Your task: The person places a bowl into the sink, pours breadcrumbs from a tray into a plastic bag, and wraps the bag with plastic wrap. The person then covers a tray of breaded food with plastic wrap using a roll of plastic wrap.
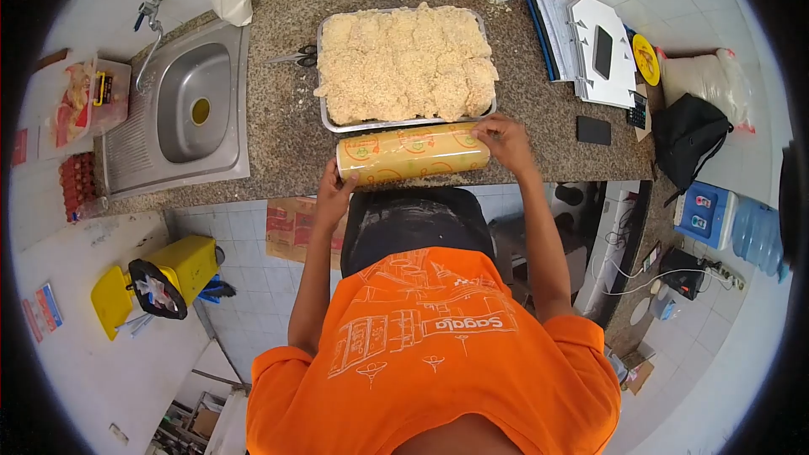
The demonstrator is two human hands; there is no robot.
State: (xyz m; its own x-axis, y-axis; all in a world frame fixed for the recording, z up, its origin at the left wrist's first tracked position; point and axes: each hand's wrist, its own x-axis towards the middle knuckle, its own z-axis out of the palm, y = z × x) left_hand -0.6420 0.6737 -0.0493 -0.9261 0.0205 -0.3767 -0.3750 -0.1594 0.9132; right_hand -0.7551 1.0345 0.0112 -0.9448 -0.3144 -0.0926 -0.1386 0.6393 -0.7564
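"Where is that glossy yellow cylindrical film roll with red print (413, 154) lying?"

"It's lying just on the near side of the silver rectangular metal tray (341, 128) holding pale crumb-coated pieces (404, 63), its long axis running roughly along the tray's near edge."

"And the hands?"

"The left hand (335, 189) is cupping the left end; the right hand (509, 145), sitting closer to the tray, is pinching at the far edge of the right end."

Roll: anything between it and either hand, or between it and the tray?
Nothing visible. The left hand and right hand already touch the roll, one at each end; it lies along the tray's near rim.
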